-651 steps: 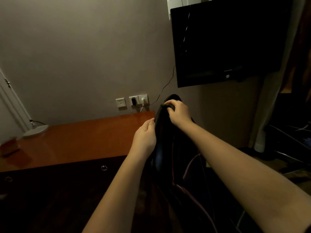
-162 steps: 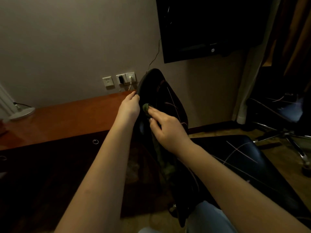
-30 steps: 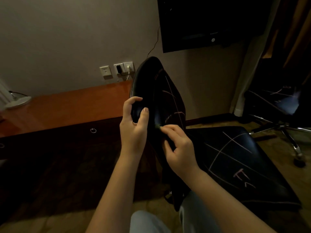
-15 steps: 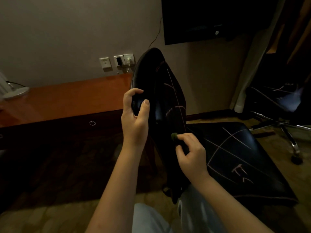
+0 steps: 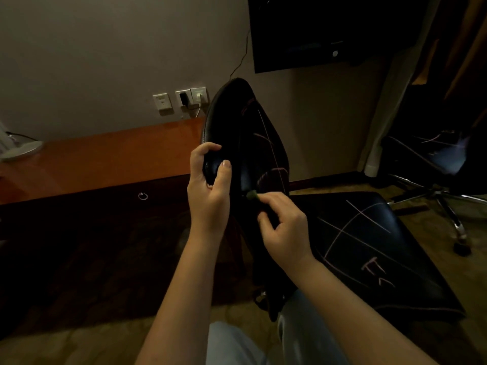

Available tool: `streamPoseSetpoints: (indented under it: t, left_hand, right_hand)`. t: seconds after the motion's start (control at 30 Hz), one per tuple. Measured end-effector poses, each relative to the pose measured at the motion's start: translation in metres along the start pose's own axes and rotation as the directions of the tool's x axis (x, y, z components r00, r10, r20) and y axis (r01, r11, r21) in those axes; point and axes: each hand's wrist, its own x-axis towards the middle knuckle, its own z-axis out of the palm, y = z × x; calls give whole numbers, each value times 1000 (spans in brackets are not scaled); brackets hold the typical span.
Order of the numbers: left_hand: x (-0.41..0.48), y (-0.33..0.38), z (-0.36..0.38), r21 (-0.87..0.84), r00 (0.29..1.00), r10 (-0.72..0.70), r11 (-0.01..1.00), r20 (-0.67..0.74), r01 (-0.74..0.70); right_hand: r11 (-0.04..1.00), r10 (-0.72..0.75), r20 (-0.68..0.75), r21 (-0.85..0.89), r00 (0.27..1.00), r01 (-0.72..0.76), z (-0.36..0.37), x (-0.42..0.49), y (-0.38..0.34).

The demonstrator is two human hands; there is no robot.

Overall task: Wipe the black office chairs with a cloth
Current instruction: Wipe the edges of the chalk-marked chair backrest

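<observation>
A black office chair stands in front of me, its backrest [image 5: 247, 143] seen almost edge-on and its seat [image 5: 374, 248] marked with pale chalk lines. My left hand [image 5: 209, 191] grips the backrest's left edge, thumb on the front face. My right hand [image 5: 283, 227] pinches a small dark green cloth [image 5: 251, 195] and holds it against the lower part of the backrest. Only a small wad of the cloth shows beyond my fingers.
A long wooden desk [image 5: 100, 159] runs along the wall on the left, with wall sockets [image 5: 181, 100] above it. A dark television [image 5: 334, 30] hangs at the upper right. A second black chair [image 5: 432, 159] on a chrome base stands at the far right. My knees are at the bottom edge.
My right hand with the cloth has slid down the backrest from its middle to its lower part. My left hand keeps its grip on the backrest's edge. The view has tilted slightly down.
</observation>
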Motion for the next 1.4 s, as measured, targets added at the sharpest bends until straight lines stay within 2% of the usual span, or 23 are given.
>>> streamPoseSetpoints:
  t: [0.33,0.43,0.63,0.8,0.97,1.23,1.33,1.4]
  left_hand:
    - [-1,1,0,-18,1000,-20,1000,-13,20]
    - [0,3,1,-12,999,-31,999,-17,31]
    - [1,3,0,12,1000,-15,1000,-20,16]
    - [-1,4,0,16,1000,-9,1000,-11,9]
    - [-1,3,1,-8,999,-38,999,-12,38]
    - [-1,3,0,-14,999,-33,999,-9,33]
    - [0,2,0,-16,1000,-24,1000,-14,24]
    - [0,2,0,-16,1000,-16,1000,-14,16]
  right_hand:
    - [986,166,25,-37,986,-165,-18,-32,33]
    - [988,151,37,-50,988,-149,-15,-18,19]
    - [1000,-7,63,-30,998,8,1,24,-27]
    - [998,-29,72,-56,997,33,2,18,-29]
    - [995,71,27,-76,997,-69,-2,-3,-4]
    - [971,216,58,-119,975,-208,-16,-28,16]
    - [970,218,69,-120,973,-209,-14,-11,5]
    - [981,167,63,-108,984,-160,-9,3,-7]
